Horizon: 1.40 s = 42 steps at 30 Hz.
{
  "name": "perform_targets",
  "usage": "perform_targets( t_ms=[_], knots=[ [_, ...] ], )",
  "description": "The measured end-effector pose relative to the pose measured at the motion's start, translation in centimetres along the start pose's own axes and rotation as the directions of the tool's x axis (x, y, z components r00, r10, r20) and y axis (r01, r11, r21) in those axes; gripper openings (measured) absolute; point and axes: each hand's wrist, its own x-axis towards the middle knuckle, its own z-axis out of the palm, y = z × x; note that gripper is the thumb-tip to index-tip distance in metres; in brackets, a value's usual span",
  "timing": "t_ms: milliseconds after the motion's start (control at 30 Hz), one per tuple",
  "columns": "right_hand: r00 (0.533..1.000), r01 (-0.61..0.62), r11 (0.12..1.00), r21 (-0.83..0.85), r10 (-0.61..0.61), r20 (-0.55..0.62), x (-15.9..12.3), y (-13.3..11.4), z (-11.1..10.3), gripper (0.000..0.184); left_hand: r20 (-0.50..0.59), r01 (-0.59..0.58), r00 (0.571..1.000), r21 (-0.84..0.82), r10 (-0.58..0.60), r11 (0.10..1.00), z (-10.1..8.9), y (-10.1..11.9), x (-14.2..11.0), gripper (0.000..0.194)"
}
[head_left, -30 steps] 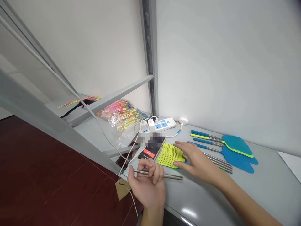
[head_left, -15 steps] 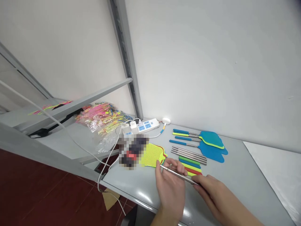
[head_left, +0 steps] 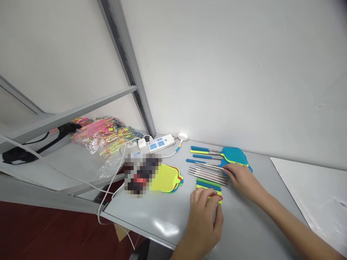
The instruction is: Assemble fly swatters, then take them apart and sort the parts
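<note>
My left hand (head_left: 204,213) curls over the near end of a row of coloured handle grips (head_left: 208,183). Its fingers cover part of a red one and the yellow ones beside it. My right hand (head_left: 241,177) is closed with its fingertips at the steel shaft of the nearest blue fly swatter (head_left: 214,165), partly covering the blue heads. Just below that shaft lies a bundle of thin steel rods (head_left: 207,174). Other fly swatters with a teal head (head_left: 235,155) lie stacked behind. Loose perforated yellow swatter heads (head_left: 169,177) are piled to the left.
A blurred phone (head_left: 142,177) lies left of the yellow heads. Behind it are a white power strip (head_left: 162,143) and cables. Bagged colourful cords (head_left: 100,135) rest on the left shelf beyond a grey metal frame (head_left: 130,65). A white sheet (head_left: 311,187) lies at right.
The steel rod has left my left hand, which now reaches over the grips. My right hand has moved up to the blue swatter's shaft. The view has shifted right.
</note>
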Motion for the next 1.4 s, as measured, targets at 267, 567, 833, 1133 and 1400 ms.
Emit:
perform_targets(
  t_ms=[267, 567, 833, 1133, 1400],
  knots=[
    [0.989, 0.098, 0.977, -0.191, -0.117, -0.088, 1.1, -0.8, 1.9, 0.034, 0.008, 0.012, 1.000, 0.155, -0.014, 0.988, 0.5, -0.4, 0.4, 0.041],
    [0.981, 0.190, 0.942, -0.278, -0.195, 0.010, 1.1, -1.1, 1.2, 0.030, 0.085, 0.063, 0.994, 0.134, -0.075, 0.989, 0.5, -0.8, 0.5, 0.043],
    [0.972, 0.236, 0.913, -0.333, -0.227, 0.066, 1.5, -1.0, 0.2, 0.029, 0.132, 0.058, 0.988, 0.176, -0.082, 0.983, 0.7, -0.7, 0.5, 0.045],
    [0.977, 0.211, 0.944, -0.252, -0.201, 0.064, 2.3, 0.0, -1.4, 0.035, 0.120, 0.051, 0.990, 0.196, -0.076, 0.979, 0.9, -1.1, 0.4, 0.043],
    [0.970, 0.199, 0.976, -0.089, -0.183, 0.158, 4.1, 0.4, -1.4, 0.028, 0.108, 0.046, 0.992, 0.193, -0.068, 0.980, 1.0, -1.4, 0.4, 0.043]
  ],
)
